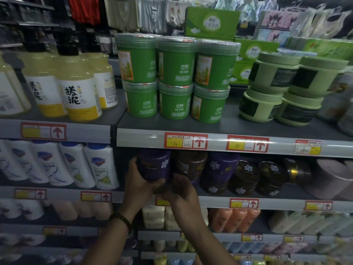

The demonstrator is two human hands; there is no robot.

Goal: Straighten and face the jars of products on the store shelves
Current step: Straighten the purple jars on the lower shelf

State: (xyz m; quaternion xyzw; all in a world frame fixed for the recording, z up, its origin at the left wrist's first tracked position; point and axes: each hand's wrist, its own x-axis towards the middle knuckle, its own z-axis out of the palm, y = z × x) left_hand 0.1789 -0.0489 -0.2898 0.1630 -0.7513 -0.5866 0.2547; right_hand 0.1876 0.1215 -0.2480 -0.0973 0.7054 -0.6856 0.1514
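A dark purple jar (155, 165) stands at the left end of the second shelf, its white logo facing me. My left hand (140, 183) grips its left side and bottom, thumb across the front. My right hand (179, 188) cups the jar's lower right side with curled fingers. To its right sit a brown jar (189, 162), another purple jar (219, 169) and several black jars (246, 176), some of them tilted. Above, green jars (175, 77) are stacked two high, with pale green jars (275, 88) further right.
Yellow pump bottles (76, 88) fill the top shelf on the left, white bottles (101, 165) the shelf below them. A shelf edge with red price tags (186, 140) runs just above the purple jar. Soap packs (153, 217) and orange bottles (235, 219) sit lower.
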